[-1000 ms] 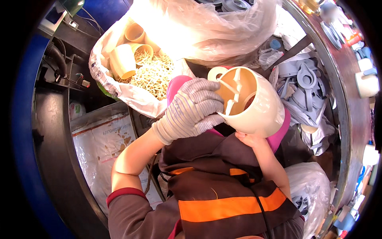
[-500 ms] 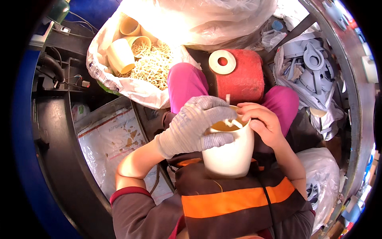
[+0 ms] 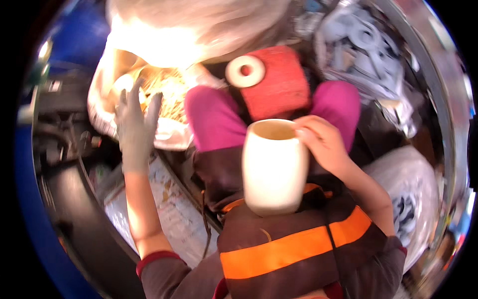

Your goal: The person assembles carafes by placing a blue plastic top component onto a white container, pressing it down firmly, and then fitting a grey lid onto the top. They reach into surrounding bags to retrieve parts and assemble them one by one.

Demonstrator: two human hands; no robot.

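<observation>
A cream plastic cup (image 3: 275, 174), tapering toward its base, stands upright on my lap. My right hand (image 3: 323, 142), bare, pinches the right side of its rim. Inside the cup I see only the upper inner wall; the bottom is hidden. My left hand (image 3: 135, 124), in a grey work glove, is raised at the near left edge of a white sack (image 3: 172, 138), fingers apart and nothing visible in them. Small cream stick-like pieces (image 3: 172, 92) fill the sack, blurred by motion and glare. A pale cup (image 3: 123, 84) in there is partly covered by the gloved fingers.
A red block (image 3: 279, 84) with a cream ring (image 3: 245, 71) on it lies beyond my knees. Grey plastic parts fill a bag (image 3: 366, 37) at the far right. Another clear bag (image 3: 403, 184) stands by my right elbow. A dark metal frame (image 3: 89, 199) runs along the left.
My left hand has left the cup's mouth and moved left to the sack, its fingers opening. The white pieces it held over the cup are out of sight. My right hand keeps the rim.
</observation>
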